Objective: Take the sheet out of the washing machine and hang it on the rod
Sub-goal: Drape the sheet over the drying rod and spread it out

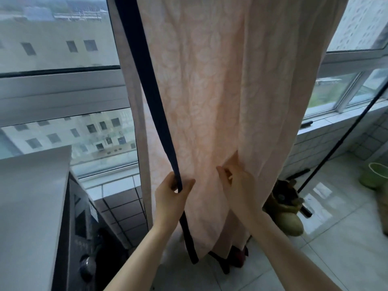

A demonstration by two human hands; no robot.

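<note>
1. Pink patterned sheet (210,91) hangs down from above the frame in front of the window (56,51); its top and the rod are out of view.
2. Left hand (171,194) grips the sheet's dark edge band (155,97), fingers curled round it.
3. Right hand (237,185) pinches a fold of the pink cloth, just beside the left.
4. Washing machine (31,206) at lower left, apart from the sheet.
5. Green bucket (375,175) on the floor tiles at right.

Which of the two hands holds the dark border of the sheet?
The left hand: its thumb and fingers pinch the dark border at the edge of the pink sheet. The right hand grips only a fold of pink cloth further right.
</note>
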